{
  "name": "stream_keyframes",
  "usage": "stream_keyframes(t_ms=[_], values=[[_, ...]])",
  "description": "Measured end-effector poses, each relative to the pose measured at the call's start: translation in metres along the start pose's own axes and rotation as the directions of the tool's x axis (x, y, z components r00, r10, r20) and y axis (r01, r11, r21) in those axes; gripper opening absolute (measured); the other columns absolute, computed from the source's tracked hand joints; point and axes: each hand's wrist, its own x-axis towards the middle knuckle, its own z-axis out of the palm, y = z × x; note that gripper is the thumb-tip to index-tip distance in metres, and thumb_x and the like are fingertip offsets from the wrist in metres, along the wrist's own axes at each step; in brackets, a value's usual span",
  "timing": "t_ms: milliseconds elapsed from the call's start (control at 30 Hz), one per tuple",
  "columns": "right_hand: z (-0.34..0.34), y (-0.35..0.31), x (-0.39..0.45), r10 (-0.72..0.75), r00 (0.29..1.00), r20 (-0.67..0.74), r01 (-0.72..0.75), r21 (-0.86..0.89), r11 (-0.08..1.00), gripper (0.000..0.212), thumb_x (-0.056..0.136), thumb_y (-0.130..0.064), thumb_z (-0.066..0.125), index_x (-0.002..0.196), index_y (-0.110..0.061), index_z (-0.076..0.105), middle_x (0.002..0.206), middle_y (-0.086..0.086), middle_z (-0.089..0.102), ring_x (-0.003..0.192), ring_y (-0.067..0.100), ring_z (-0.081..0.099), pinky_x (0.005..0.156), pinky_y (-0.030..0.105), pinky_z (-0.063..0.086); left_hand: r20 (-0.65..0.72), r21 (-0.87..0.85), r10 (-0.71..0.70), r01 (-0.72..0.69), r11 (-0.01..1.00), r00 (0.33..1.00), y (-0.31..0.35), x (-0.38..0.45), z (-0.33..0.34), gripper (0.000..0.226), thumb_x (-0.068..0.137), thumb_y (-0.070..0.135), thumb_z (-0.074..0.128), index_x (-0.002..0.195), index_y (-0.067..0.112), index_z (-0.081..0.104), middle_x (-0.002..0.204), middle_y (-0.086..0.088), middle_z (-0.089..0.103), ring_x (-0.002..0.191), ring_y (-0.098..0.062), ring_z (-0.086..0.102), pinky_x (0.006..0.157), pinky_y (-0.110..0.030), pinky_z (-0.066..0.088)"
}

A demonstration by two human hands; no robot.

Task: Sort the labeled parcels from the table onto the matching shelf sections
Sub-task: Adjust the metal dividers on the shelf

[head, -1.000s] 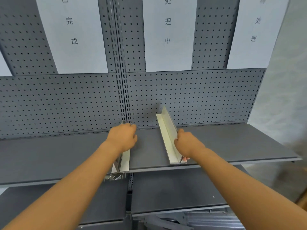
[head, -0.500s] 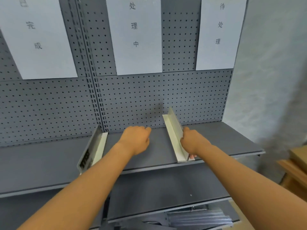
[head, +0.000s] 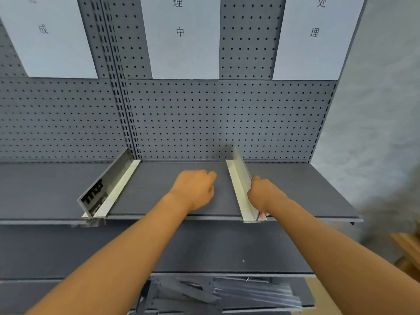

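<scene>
Upper shelf (head: 295, 189): flat grey surface split by two upright L-section dividers. Left divider (head: 106, 189) leans left and runs from the pegboard (head: 227, 119) to the front lip. Right divider (head: 241, 185) stands upright and spans the same depth.

Bay between dividers: wide; left hand (head: 195, 189) sits in it with fingers curled, with bare shelf on both sides of it.

Right bay: right hand (head: 263, 194) is pressed against the right divider's far face, with bare shelf beyond it to the shelf end.

Pegboard closes the back. Lower shelf (head: 227, 246) is open from the front. Loose metal parts (head: 227, 294) are piled below it.
</scene>
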Motion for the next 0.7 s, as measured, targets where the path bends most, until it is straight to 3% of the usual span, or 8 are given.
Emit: stream_keyframes(t_ms=[200,500,700], values=[[0.019,-0.008,0.017,0.041,0.999,0.006,-0.041,-0.021,0.999,0.038,0.101,-0.010,0.036,0.139,-0.004,0.038,0.129,0.016,0.058,0.111,0.035,0.061,0.087,0.041,0.052,0.032,-0.014,-0.023,0.023,1.000,0.999,-0.012,0.004,0.009,0.028,0.101,0.024,0.038,0.119,0.011,0.055,0.109,-0.009,0.065,0.093,-0.028,0.062,0.070,-0.034,0.043],[0.021,-0.011,0.027,0.054,0.998,0.010,-0.054,0.001,0.999,0.038,0.101,-0.008,0.035,0.139,-0.005,0.035,0.122,0.018,0.059,0.099,0.033,0.061,0.080,0.041,0.055,0.080,-0.044,-0.038,0.042,0.998,0.996,-0.022,0.008,0.016,0.030,0.102,0.026,0.039,0.123,0.010,0.053,0.112,-0.010,0.063,0.096,-0.029,0.061,0.078,-0.037,0.051],[0.019,-0.014,0.023,0.063,0.998,0.021,-0.063,-0.021,0.998,0.039,0.102,-0.009,0.035,0.140,-0.006,0.035,0.123,0.018,0.059,0.104,0.035,0.061,0.082,0.041,0.055,0.089,-0.056,-0.061,0.066,0.996,0.994,-0.026,0.005,0.014,0.031,0.102,0.026,0.040,0.124,0.010,0.053,0.115,-0.009,0.063,0.100,-0.029,0.061,0.080,-0.037,0.051]])
